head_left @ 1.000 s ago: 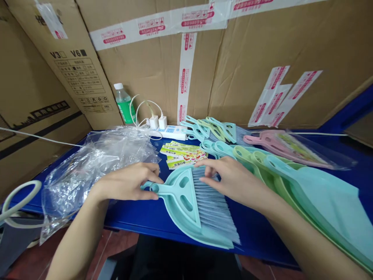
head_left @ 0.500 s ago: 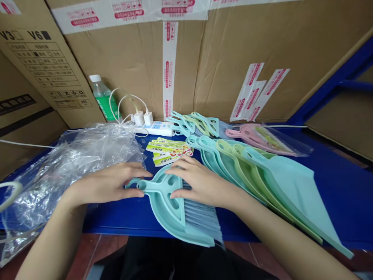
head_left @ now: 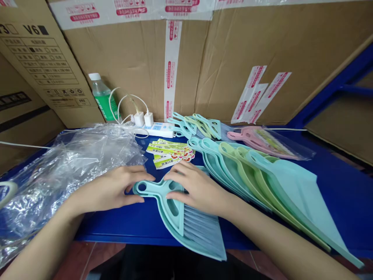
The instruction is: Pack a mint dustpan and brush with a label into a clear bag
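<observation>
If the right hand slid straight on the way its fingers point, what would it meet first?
The right hand points left across the brush; first in line looks like the left hand at the handle, though depth is unclear.

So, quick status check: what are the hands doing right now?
Left hand pinching brush handle. Right hand flat on brush head, brush nested in teal dustpan. Plastic bags left, stacked dustpans right.

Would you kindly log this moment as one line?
left hand: on brush handle | right hand: on brush | under: dustpan | left: bags
</observation>
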Action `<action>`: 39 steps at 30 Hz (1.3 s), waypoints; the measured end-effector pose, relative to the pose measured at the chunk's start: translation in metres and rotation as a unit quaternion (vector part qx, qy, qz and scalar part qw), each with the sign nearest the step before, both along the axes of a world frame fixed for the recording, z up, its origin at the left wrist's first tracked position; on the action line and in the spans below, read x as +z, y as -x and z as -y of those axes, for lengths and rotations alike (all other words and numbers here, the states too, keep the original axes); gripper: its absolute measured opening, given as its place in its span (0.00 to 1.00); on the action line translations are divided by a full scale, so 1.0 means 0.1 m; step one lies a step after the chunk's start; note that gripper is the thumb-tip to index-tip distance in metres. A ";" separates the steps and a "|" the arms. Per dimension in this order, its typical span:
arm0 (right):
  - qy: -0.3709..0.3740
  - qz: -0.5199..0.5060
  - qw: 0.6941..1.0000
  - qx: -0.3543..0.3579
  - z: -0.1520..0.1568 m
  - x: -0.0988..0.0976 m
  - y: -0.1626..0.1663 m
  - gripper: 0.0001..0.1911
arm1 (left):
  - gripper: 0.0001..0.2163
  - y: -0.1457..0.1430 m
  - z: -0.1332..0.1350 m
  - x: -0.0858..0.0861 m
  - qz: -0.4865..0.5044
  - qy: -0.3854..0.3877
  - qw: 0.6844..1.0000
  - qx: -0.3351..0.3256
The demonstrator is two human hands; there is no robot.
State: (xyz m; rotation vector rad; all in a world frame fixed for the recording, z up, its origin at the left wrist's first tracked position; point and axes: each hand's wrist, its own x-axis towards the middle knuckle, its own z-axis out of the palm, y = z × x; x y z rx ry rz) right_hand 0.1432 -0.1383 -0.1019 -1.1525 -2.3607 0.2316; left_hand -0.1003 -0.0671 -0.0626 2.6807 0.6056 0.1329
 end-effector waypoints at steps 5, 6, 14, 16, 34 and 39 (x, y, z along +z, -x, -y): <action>-0.025 -0.022 0.999 0.004 0.00 -0.02 0.01 0.14 | 0.16 0.03 0.02 -0.04 0.018 -0.008 1.000 -0.018; -0.032 -0.022 0.999 0.005 0.00 -0.02 0.01 0.13 | 0.15 0.03 0.02 -0.05 0.023 -0.011 0.999 -0.024; -0.021 -0.026 0.999 0.001 -0.02 -0.06 0.04 0.13 | 0.15 0.04 -0.02 -0.08 0.043 -0.014 0.997 -0.056; -0.014 -0.025 1.000 0.001 -0.02 -0.06 0.03 0.13 | 0.17 0.04 -0.01 -0.07 0.041 -0.006 0.998 -0.057; -0.030 -0.031 0.999 0.031 0.00 -0.03 0.00 0.11 | 0.17 0.01 -0.01 -0.01 0.023 -0.007 0.998 -0.059; -0.020 -0.045 0.998 0.030 -0.02 -0.06 0.00 0.12 | 0.17 -0.01 -0.01 0.00 0.015 -0.018 0.998 -0.061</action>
